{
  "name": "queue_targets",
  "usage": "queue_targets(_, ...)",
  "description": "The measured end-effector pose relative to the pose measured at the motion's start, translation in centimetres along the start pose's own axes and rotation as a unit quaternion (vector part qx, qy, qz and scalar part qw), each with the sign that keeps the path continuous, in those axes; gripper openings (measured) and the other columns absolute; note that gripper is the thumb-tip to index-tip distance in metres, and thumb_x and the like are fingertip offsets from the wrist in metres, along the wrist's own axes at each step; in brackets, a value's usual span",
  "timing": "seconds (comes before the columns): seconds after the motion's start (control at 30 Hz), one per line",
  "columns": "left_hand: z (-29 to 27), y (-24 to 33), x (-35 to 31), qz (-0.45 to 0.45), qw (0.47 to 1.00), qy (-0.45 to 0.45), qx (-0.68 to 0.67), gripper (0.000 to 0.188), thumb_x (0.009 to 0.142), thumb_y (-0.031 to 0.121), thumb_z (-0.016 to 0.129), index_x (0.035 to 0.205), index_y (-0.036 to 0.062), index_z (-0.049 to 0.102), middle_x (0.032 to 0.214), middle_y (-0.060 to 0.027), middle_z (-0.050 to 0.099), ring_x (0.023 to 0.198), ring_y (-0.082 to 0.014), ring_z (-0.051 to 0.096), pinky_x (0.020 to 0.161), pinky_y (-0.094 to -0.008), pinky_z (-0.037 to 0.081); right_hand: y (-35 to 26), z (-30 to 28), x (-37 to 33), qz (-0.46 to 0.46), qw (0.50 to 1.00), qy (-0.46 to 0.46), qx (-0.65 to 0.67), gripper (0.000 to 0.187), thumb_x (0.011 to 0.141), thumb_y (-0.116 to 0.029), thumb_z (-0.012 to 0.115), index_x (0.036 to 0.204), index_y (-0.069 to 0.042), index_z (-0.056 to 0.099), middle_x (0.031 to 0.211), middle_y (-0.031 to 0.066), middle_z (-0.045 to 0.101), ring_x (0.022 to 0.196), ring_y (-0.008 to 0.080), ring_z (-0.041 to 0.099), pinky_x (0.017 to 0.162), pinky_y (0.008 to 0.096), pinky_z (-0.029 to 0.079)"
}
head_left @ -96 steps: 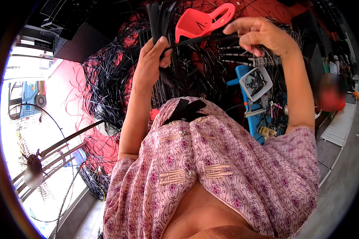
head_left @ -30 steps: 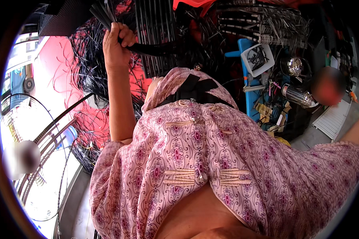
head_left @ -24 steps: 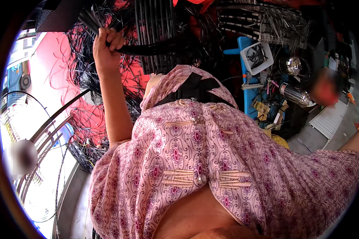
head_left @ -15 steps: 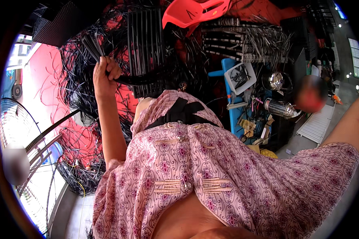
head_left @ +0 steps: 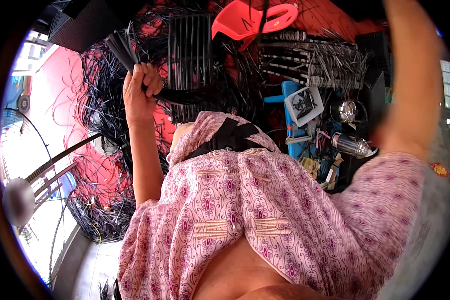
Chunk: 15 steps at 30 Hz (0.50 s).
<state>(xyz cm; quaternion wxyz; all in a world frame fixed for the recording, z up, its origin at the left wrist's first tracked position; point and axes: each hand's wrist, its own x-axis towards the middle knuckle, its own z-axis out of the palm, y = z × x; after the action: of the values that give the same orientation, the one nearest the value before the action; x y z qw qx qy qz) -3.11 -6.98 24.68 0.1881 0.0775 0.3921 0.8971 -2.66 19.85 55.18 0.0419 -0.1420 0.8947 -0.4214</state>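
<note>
My left hand (head_left: 142,92) is closed round a bundle of flat black strips (head_left: 120,51). One end of the bundle fans out above my fist, and the other trails to the right across my lap. My right arm is raised along the right side; its hand lies beyond the upper edge. A single dark strip (head_left: 263,20) hangs in front of the red plastic chair (head_left: 233,22). Ahead of my knees lies a stack of long, parallel black slats (head_left: 190,57).
A tangle of black strips (head_left: 97,70) covers the red floor on the left. Bundled dark strips (head_left: 330,65) lie far right. Nearer, a blue stool (head_left: 288,92) bears a white tray (head_left: 316,102), with a silver flask (head_left: 352,144) beside it. A fan (head_left: 19,201) stands at left.
My right arm has swung up from the right side, carrying its hand out past the upper edge. My left hand keeps its hold on the strips, and the view has shifted slightly.
</note>
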Motion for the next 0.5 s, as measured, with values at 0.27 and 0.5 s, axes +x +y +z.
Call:
queue_targets(0.27,4.8,-1.7,-0.3,0.037,0.99,-0.02,0.137,0.03,0.1,0.022,0.045,0.082,0.0003,0.055,0.072,-0.0027,0.054,0.062,-0.0108,0.051,0.061,-0.0249,0.043,10.0,13.0,-6.4,0.165,0.949,-0.011,0.27,0.02,0.09,-0.017,0.066,0.099,0.0,0.068,0.079,0.0046,0.068,0.06,0.0084,0.063,0.056,0.0208,0.051)
queue_targets(0.5,7.8,-3.2,-1.1,-0.016,0.987,-0.062,0.149,0.031,0.102,0.027,0.047,0.11,-0.0004,0.059,0.099,-0.0051,0.065,0.09,-0.0084,0.059,0.085,-0.0241,0.046,10.4,16.7,-6.7,0.138,0.922,0.096,0.349,0.019,0.092,-0.016,0.063,0.098,0.002,0.066,0.078,0.0044,0.067,0.059,0.0072,0.062,0.054,0.0194,0.051)
